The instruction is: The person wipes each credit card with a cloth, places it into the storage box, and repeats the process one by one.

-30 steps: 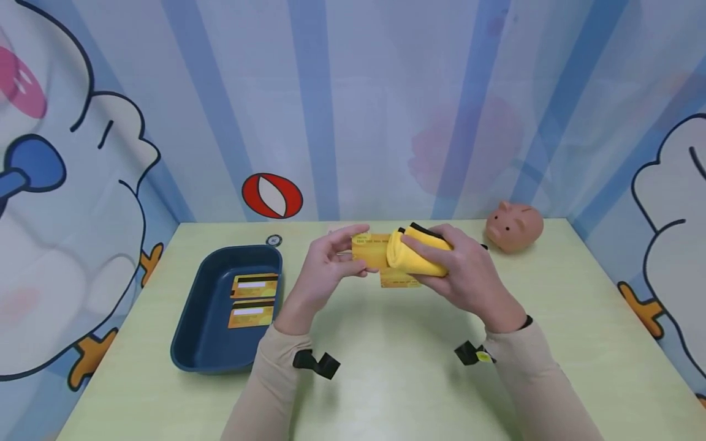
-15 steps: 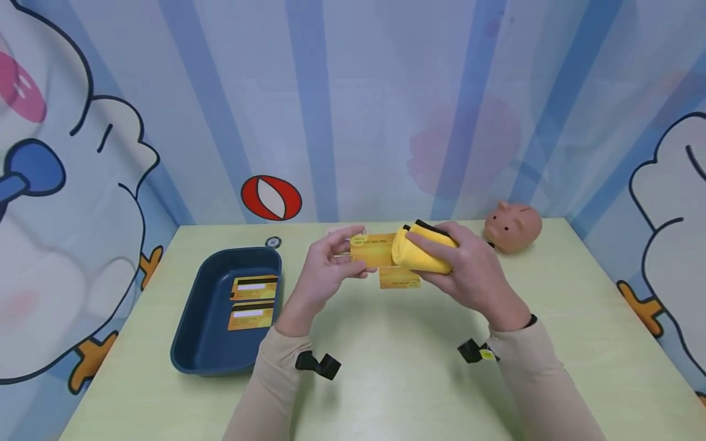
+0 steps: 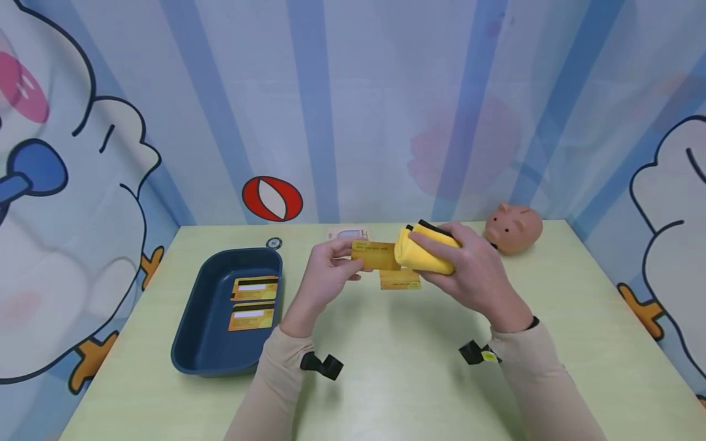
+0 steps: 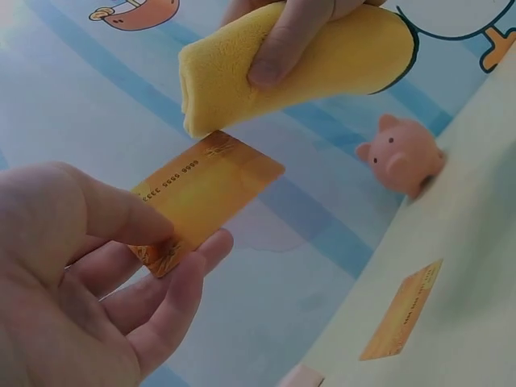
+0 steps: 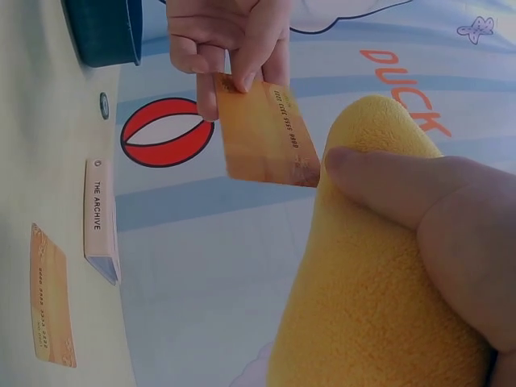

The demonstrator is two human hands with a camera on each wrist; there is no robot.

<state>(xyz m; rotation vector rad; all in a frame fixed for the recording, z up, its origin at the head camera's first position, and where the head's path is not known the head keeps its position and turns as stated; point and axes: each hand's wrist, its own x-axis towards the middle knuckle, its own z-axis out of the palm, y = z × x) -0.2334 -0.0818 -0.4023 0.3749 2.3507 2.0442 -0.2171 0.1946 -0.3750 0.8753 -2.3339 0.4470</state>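
Between thumb and fingers, my left hand (image 3: 329, 272) pinches a gold bank card (image 4: 211, 189) by one end, above the table. My right hand (image 3: 469, 269) grips a folded yellow cloth (image 5: 371, 266) with black edging. In the left wrist view the cloth's folded end is right at the card's far edge; whether they touch I cannot tell. A second gold card (image 3: 399, 281) lies on the table below the cloth, partly covered from the head view. Two more gold cards (image 3: 250, 317) lie stripe side up in the dark blue tray (image 3: 204, 343) left of my left hand.
A pink piggy bank (image 3: 514, 228) stands at the back right. Toward the back centre lies a pale box (image 5: 98, 210) marked "THE ARCHIVE", beyond my left hand. A small round disc (image 3: 274, 243) sits behind the tray. A striped, printed backdrop (image 3: 375, 110) rises behind the table.
The cloth and right hand have shifted slightly right, baring more of the held card. That card now looks tilted and darker, and the pale box behind my left hand shows more.
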